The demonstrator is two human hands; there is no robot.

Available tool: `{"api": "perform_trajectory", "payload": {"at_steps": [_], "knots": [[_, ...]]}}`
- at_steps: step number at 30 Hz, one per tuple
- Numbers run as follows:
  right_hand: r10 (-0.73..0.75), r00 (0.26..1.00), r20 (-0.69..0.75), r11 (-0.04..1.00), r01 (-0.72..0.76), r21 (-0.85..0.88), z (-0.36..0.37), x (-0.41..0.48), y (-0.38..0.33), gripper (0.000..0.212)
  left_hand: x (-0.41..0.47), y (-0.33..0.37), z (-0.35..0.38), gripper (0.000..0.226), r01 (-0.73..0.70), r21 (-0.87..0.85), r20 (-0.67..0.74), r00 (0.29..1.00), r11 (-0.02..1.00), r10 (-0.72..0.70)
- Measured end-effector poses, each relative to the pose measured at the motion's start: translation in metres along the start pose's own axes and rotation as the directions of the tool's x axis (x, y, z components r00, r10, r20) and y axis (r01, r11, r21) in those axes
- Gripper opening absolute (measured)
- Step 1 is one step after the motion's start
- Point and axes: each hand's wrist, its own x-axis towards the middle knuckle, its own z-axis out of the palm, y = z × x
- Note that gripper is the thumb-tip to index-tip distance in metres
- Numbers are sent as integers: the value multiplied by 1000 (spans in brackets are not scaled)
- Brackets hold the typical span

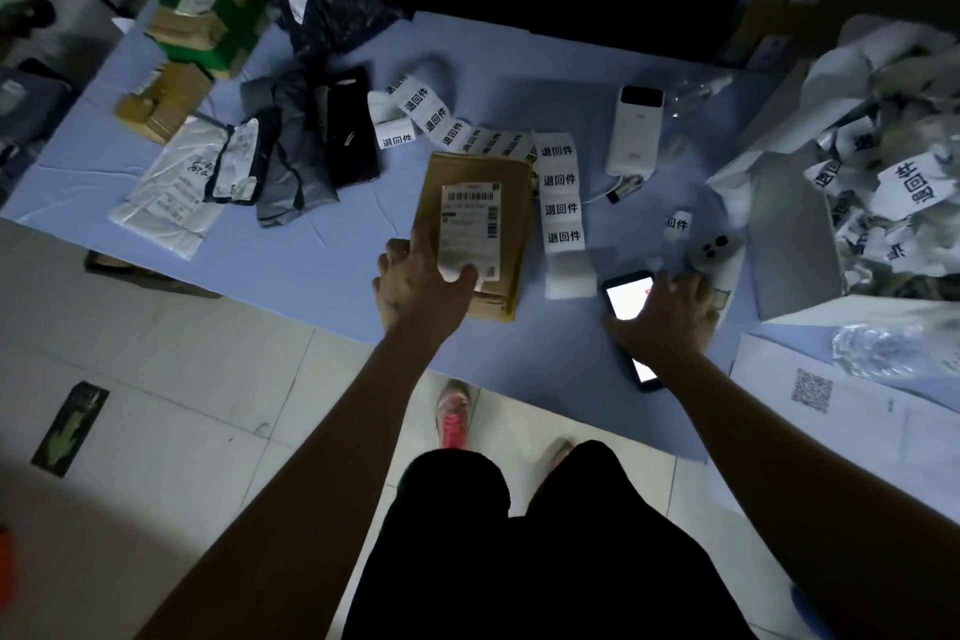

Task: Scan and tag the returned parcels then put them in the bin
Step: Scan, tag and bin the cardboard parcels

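Your left grip (422,285) lay splayed on the stiff, likely light brown cardboard parcel (480,179), graspable by its long sides; right grip (670,314) flat over the glowing phone (626,299).

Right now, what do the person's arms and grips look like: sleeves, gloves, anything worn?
The left arm and right arm are bare, no sleeves in view. The left grip and right grip are bare hands: no gloves, and no watch or ring that I can make out in this dim light.
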Motion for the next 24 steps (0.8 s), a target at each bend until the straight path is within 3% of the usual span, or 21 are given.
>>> {"api": "perform_trajectory", "payload": {"at_steps": [3, 7, 9, 12, 15, 18, 20, 22, 24], "knots": [[-154, 986, -62, 980, 160, 117, -7, 12, -27, 69, 11, 6, 0, 71, -50, 81, 5, 999, 996, 49], [-200, 979, 35, 968, 193, 160, -8, 23, -71, 66, 27, 5, -3, 71, -90, 69, 13, 996, 994, 89], [-185, 981, 62, 953, 163, 257, -4, 26, -88, 59, 32, 6, -3, 69, -136, 52, 27, 991, 989, 134], [-68, 990, 126, 887, 2, 461, -2, 32, -105, 54, 39, 10, -3, 63, -265, 34, 38, 964, 964, 264], [81, 979, 188, 640, -195, 743, -14, 36, -114, 65, 49, 14, -5, 54, -360, -120, -1, 932, 925, 362], [39, 980, 193, 381, -193, 904, -43, 30, -124, 68, 61, 23, -8, 37, -385, -339, 27, 908, 858, 418], [-50, 995, 89, 314, -69, 947, -63, 20, -131, 61, 67, 36, -14, 31, -274, -568, 173, 882, 776, 439], [-152, 988, -23, 324, 72, 943, -79, 6, -137, 56, 69, 50, -22, 31, -1, -767, 356, 832, 642, 427], [-231, 970, -79, 345, 158, 925, -90, -8, -143, 55, 72, 59, -30, 32, 157, -853, 395, 818, 498, 419]]}}
